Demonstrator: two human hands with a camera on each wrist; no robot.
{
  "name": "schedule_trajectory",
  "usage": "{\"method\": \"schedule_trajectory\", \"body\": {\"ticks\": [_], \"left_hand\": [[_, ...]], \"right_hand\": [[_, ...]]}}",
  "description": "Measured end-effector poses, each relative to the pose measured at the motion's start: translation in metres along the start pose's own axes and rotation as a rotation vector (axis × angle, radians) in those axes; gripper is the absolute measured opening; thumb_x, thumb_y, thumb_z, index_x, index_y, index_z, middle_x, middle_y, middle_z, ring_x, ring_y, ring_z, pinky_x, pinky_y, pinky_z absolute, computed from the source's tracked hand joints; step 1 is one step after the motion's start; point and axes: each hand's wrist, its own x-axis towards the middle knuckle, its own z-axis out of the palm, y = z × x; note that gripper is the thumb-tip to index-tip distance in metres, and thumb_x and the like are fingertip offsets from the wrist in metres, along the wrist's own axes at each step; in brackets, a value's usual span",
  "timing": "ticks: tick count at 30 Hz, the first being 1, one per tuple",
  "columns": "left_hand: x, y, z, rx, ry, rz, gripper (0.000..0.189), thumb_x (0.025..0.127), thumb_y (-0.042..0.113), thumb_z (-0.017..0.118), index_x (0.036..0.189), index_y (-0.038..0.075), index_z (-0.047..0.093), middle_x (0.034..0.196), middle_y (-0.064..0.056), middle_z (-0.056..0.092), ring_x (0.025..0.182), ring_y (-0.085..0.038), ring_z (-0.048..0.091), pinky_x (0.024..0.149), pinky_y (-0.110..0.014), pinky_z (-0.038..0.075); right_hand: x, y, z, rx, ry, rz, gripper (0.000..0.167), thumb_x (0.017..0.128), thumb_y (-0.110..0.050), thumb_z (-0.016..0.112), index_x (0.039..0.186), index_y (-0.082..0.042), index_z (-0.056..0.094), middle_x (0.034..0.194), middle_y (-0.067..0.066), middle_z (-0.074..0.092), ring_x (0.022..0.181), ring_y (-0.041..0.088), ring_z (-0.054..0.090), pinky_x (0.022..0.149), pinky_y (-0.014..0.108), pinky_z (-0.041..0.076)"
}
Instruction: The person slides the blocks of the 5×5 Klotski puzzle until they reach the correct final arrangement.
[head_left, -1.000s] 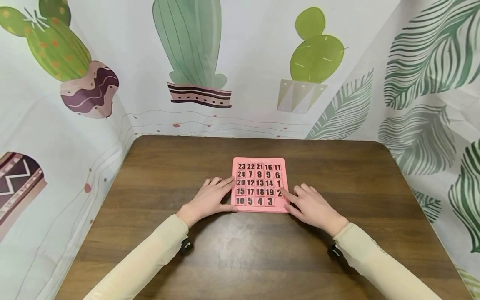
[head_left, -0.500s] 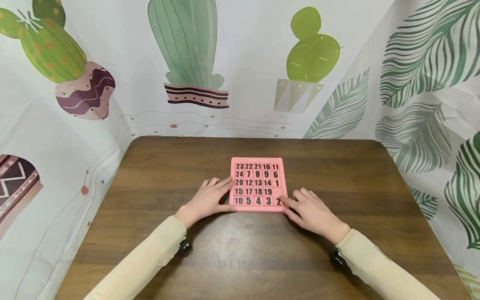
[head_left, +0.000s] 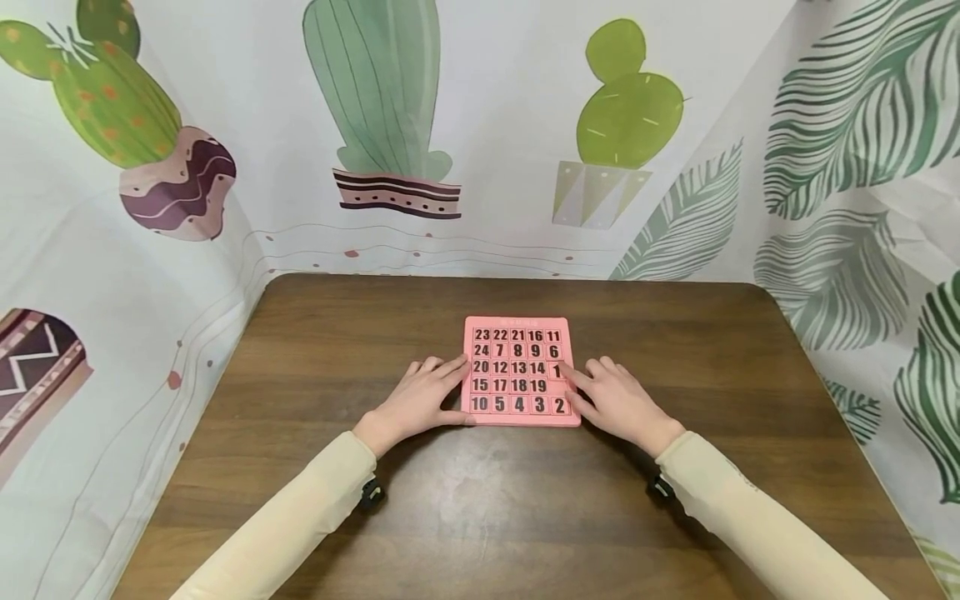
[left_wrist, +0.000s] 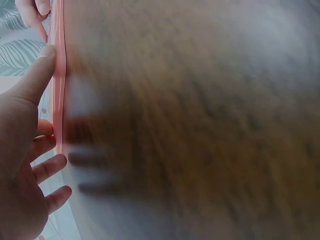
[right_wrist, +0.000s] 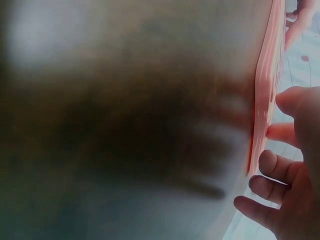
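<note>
"Okay, quick: where's the number board (head_left: 487, 322)?"

"Flat and face up on the brown table (head_left: 465, 508), between left hand (head_left: 420, 396) and right hand (head_left: 617, 402)."

"Left grip?"

"Spread. Thumb at the board's near left corner, index fingertip farther up the left edge, the two well apart. Left wrist view has the thumb alongside the pink rim."

"And the right?"

"Spread too. Index finger reaches over the right border onto tile 1 (head_left: 557, 372); thumb is at that border, just beside tile 2 (head_left: 559, 406). Can't tell how hard it presses."

"Layout, fast."

"Top row 23, 22, 21, 16, 11. Second 24, 7, 8, 9, 6. Third 20, 12, 13, 14, 1. Fourth 15, 17, 18, 19, then a bare pink slot (head_left: 556, 387). Bottom 10, 5, 4, 3, 2. So the slot sits between tile 1 and tile 2."

"Rest?"

"Cream sleeves (head_left: 285, 521), a black wrist device (head_left: 372, 492) by each cuff. Behind the table, a white backdrop (head_left: 510, 125) printed with cacti (head_left: 375, 92) and leaves (head_left: 690, 217). Tabletop's blurred in both wrist views."
</note>
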Motion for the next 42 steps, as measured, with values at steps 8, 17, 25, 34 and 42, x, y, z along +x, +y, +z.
{"method": "schedule_trajectory", "body": {"ticks": [8, 17, 25, 34, 42], "left_hand": [[-0.001, 0.000, -0.002, 0.002, 0.003, -0.006, 0.095, 0.088, 0.068, 0.069, 0.159, 0.009, 0.045, 0.166, -0.008, 0.040, 0.135, -0.030, 0.047, 0.103, -0.051, 0.036], [-0.001, -0.002, -0.001, -0.003, 0.020, -0.004, 0.094, 0.088, 0.067, 0.070, 0.159, 0.010, 0.045, 0.165, -0.008, 0.040, 0.134, -0.030, 0.047, 0.102, -0.052, 0.036], [0.001, 0.001, -0.002, -0.003, 0.003, -0.003, 0.095, 0.088, 0.069, 0.069, 0.160, 0.011, 0.043, 0.166, -0.007, 0.038, 0.133, -0.030, 0.046, 0.102, -0.050, 0.037], [0.002, 0.002, -0.001, -0.004, 0.002, 0.002, 0.095, 0.088, 0.069, 0.069, 0.160, 0.011, 0.043, 0.166, -0.007, 0.038, 0.134, -0.030, 0.046, 0.103, -0.051, 0.036], [0.000, 0.000, 0.000, -0.011, -0.001, -0.005, 0.095, 0.088, 0.069, 0.069, 0.160, 0.011, 0.043, 0.167, -0.007, 0.038, 0.135, -0.030, 0.046, 0.102, -0.050, 0.036]], "right_hand": [[-0.010, -0.008, -0.001, 0.015, -0.057, 0.013, 0.047, 0.100, -0.031, 0.069, 0.142, -0.010, 0.066, 0.078, 0.000, 0.046, 0.078, 0.022, 0.040, 0.070, 0.036, 0.036], [-0.009, -0.014, -0.007, 0.019, -0.042, -0.018, 0.042, 0.099, -0.032, 0.070, 0.133, -0.007, 0.072, 0.082, 0.001, 0.049, 0.080, 0.023, 0.043, 0.071, 0.035, 0.038], [0.011, -0.001, -0.004, 0.045, 0.006, -0.004, 0.035, 0.098, -0.025, 0.070, 0.126, -0.003, 0.071, 0.085, 0.006, 0.056, 0.080, 0.027, 0.049, 0.072, 0.042, 0.043], [0.021, 0.010, 0.000, 0.035, -0.080, 0.076, 0.049, 0.101, -0.031, 0.068, 0.140, -0.002, 0.066, 0.082, 0.005, 0.052, 0.080, 0.026, 0.044, 0.070, 0.038, 0.038], [0.016, 0.006, 0.002, 0.041, -0.087, 0.079, 0.048, 0.101, -0.031, 0.068, 0.141, -0.005, 0.066, 0.080, 0.003, 0.050, 0.078, 0.023, 0.041, 0.069, 0.036, 0.037]]}}
